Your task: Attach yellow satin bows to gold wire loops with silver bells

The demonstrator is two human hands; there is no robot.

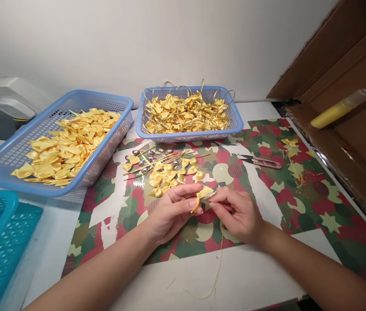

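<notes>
The left hand (pixel 170 211) and the right hand (pixel 235 214) are both pinched shut on one small yellow bow (pixel 203 193), held just above the surface (pixel 260 276). A thin gold string (pixel 219 263) hangs down from it. Just behind lies a little pile of bows (pixel 165 172). Two blue baskets (pixel 112 103) sit farther back.

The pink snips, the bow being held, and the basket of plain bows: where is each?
pink snips (pixel 265 162): head view, on the handle.
yellow bow (pixel 204 191): head view, on its upper loop.
left basket (pixel 14 149): head view, on its bare mesh floor.
</notes>
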